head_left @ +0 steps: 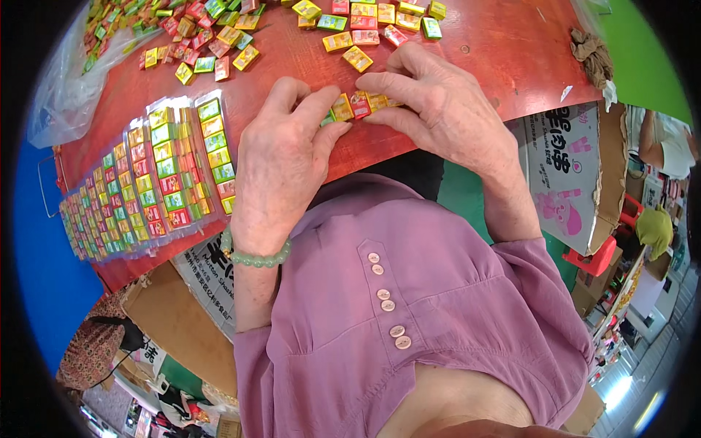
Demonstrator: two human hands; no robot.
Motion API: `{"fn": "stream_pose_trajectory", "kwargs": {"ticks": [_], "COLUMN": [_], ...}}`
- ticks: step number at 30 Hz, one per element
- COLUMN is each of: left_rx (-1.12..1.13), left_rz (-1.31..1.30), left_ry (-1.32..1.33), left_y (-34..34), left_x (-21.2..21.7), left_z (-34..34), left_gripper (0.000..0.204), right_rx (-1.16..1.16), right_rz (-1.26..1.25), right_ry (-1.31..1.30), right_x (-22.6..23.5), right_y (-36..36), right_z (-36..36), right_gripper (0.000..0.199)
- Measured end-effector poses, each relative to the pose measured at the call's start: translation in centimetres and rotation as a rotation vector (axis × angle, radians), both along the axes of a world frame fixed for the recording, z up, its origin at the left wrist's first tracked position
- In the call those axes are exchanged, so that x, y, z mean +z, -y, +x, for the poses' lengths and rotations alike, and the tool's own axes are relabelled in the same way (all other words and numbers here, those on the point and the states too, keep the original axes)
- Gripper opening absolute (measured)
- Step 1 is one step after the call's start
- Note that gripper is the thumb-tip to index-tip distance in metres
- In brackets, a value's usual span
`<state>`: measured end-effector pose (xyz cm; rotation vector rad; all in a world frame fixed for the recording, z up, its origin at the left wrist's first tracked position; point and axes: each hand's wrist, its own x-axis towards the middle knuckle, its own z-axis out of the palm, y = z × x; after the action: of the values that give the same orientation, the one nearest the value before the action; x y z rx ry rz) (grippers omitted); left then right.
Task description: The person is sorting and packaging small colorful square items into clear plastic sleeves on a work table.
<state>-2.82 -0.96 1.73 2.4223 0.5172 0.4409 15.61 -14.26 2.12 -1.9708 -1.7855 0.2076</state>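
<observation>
Near the front edge of the red table, my left hand (281,157) and my right hand (445,109) grip a short row of small candy-like boxes (360,104) from its two ends. The row has a red box in the middle, yellow ones on both sides and some green at the left end. My left thumb and fingers are closed on the left end, and my right thumb and fingers pinch the right end, hiding part of it. A loose yellow box (358,58) lies just beyond the row. On my left wrist is a green bead bracelet (259,258).
Clear plastic packs (171,164) of lined-up boxes stand at the left of the red table (292,47). Loose boxes (212,33) are piled at the far left, beside a clear bag (62,106). A brown cloth (592,57) lies far right; cardboard (558,175) hangs below.
</observation>
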Motion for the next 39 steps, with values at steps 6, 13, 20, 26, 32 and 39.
{"fn": "stream_pose_trajectory", "kwargs": {"ticks": [6, 13, 20, 26, 32, 39], "left_rx": [0.009, 0.048, -0.020, -0.176, -0.212, -0.203], "left_rz": [0.051, 0.088, 0.191, 0.269, 0.313, 0.309], "left_ry": [-0.001, 0.011, 0.041, 0.166, 0.081, -0.036], "left_y": [0.6, 1.6, 1.4, -3.7, -6.8, -7.6], "left_x": [0.5, 0.3, 4.4, 4.1, 1.5, 0.1], "left_z": [0.1, -0.1, 4.4, 14.4, 21.7, 24.2], "left_gripper": [0.031, 0.029, 0.023, 0.020, 0.025, 0.026], "right_rx": [-0.014, -0.001, -0.098, -0.214, -0.326, -0.369], "right_rz": [0.001, 0.041, 0.174, 0.188, 0.083, -0.001], "right_ry": [0.020, 0.018, 0.072, 0.191, 0.194, 0.226], "right_x": [0.7, 0.2, 2.4, 3.4, 1.4, -0.4], "right_y": [0.0, 0.5, 1.1, -0.9, -2.2, -2.8], "right_z": [-0.4, -1.1, 2.2, 10.7, 18.0, 19.7], "right_gripper": [0.031, 0.032, 0.027, 0.023, 0.029, 0.032]}}
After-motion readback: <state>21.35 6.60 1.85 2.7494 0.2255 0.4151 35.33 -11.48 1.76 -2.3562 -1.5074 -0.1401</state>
